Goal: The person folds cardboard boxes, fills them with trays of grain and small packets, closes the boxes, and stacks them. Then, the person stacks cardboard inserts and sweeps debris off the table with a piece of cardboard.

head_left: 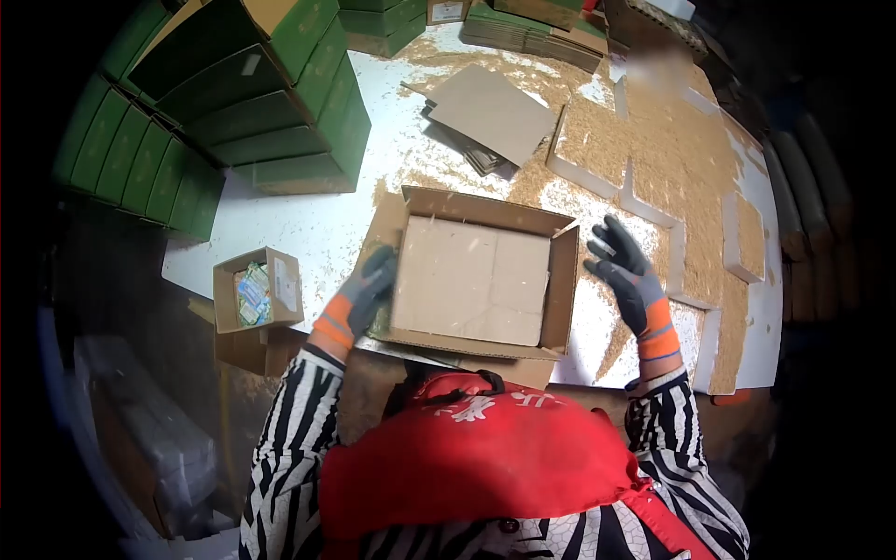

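Observation:
An open cardboard box (pixel 566 299) stands at the middle of the table's near edge, its side flaps folded outward. Inside it lies a flat brown cardboard sheet (pixel 471 280) dusted with shavings. My left hand (pixel 371 282), in a grey glove with an orange cuff, rests against the left side of the box, fingers extended along the flap. To the right of the box, my right hand (pixel 623 271) is raised in a matching glove, fingers spread and holding nothing.
Green boxes (pixel 317 121) are stacked at the left. A small carton (pixel 285 280) holds colourful packets. Loose cardboard sheets (pixel 495 112) lie behind the box. Wood shavings (pixel 691 140) and white-sided trays (pixel 597 149) full of them cover the right of the white table (pixel 299 224).

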`<state>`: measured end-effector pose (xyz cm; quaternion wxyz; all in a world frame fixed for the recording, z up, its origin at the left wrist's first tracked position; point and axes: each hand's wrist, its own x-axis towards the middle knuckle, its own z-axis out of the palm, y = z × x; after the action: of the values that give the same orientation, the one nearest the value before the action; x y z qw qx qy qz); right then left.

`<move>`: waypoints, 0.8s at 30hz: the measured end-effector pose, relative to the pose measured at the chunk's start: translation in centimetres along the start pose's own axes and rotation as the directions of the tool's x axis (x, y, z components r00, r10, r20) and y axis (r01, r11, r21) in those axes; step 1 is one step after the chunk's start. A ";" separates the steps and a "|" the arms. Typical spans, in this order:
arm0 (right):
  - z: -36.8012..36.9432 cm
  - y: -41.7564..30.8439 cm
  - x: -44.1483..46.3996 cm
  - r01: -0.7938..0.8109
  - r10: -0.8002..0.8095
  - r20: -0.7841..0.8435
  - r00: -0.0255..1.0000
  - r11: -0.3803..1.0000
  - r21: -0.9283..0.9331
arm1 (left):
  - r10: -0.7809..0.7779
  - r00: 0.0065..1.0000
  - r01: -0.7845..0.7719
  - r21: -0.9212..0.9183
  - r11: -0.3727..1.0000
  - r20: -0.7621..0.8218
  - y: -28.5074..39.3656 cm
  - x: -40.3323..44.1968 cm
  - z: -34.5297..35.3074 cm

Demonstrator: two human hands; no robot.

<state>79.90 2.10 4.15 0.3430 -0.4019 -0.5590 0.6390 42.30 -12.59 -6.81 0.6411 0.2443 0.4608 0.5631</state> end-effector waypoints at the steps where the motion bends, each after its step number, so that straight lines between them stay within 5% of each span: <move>1: -0.8 2.9 -0.2 -0.159 0.154 0.039 0.987 0.970 0.186 | -0.059 0.994 0.095 0.431 0.897 -0.098 -0.8 1.1 1.1; 2: -0.6 7.5 0.3 -0.310 0.312 0.015 0.950 0.948 -0.065 | 0.085 0.943 0.211 0.775 0.595 -0.322 -2.1 1.6 2.8; 3: 0.9 12.4 0.6 -0.367 0.373 0.011 0.928 0.919 -0.145 | 0.054 0.953 0.220 0.806 0.549 -0.297 -1.6 1.8 3.5; 4: 3.7 12.9 0.9 -0.259 0.287 0.026 0.958 0.898 -0.355 | 0.020 0.962 0.226 0.835 0.501 -0.272 -1.0 1.8 4.0; 5: 5.1 13.8 0.5 -0.329 0.248 -0.219 0.944 0.779 -0.534 | -0.004 0.973 0.185 0.774 0.605 -0.229 -1.2 1.2 4.4; 8: 3.6 13.5 0.3 -0.389 0.387 -0.058 0.920 0.892 -0.231 | -0.003 0.987 0.074 0.445 0.892 -0.159 -0.3 0.5 5.7; 9: 3.1 12.7 -0.3 -0.340 0.340 -0.034 0.940 0.922 -0.185 | 0.133 0.963 0.022 0.558 0.830 -0.235 -1.1 0.7 5.9; 12: 3.6 7.0 -0.4 -0.060 0.068 -0.047 0.997 0.987 0.152 | 0.150 0.959 0.006 0.545 0.838 -0.242 3.9 0.1 9.0; 14: 4.7 1.2 0.3 -0.014 0.037 -0.075 0.996 0.961 0.276 | 0.129 0.988 -0.101 0.279 0.955 -0.082 7.9 0.7 8.4; 16: 6.4 -3.1 2.1 -0.059 0.075 0.002 0.997 0.777 0.627 | 0.301 0.951 -0.283 0.189 0.940 -0.072 13.4 1.6 6.2; 17: 7.0 -4.5 3.4 -0.096 0.076 0.060 0.995 0.667 0.739 | 0.772 0.635 -0.697 0.424 0.578 -0.008 14.0 4.2 1.5; 20: 10.8 -10.8 7.9 0.112 -0.192 0.009 0.981 0.608 0.786 | 0.971 0.035 -0.798 0.578 0.171 -0.238 26.7 2.4 -2.9; 21: 10.9 -11.3 11.0 0.100 -0.228 0.035 0.973 0.556 0.825 | 0.914 -0.008 -0.919 0.363 0.153 -0.405 29.9 3.7 -7.7; 22: 12.1 -12.9 13.0 0.063 -0.280 0.111 0.954 0.546 0.836 | 0.880 0.002 -0.923 0.337 0.184 -0.476 33.3 3.8 -11.1; 24: 15.5 -17.0 16.1 -0.025 -0.393 0.311 0.865 0.586 0.810 | 0.818 0.191 -0.858 0.313 0.408 -0.543 38.2 3.8 -16.7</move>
<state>58.71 12.01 19.70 0.4088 0.0174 -0.3215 0.8540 8.60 -2.97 16.17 0.0432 0.2331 0.4177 0.8771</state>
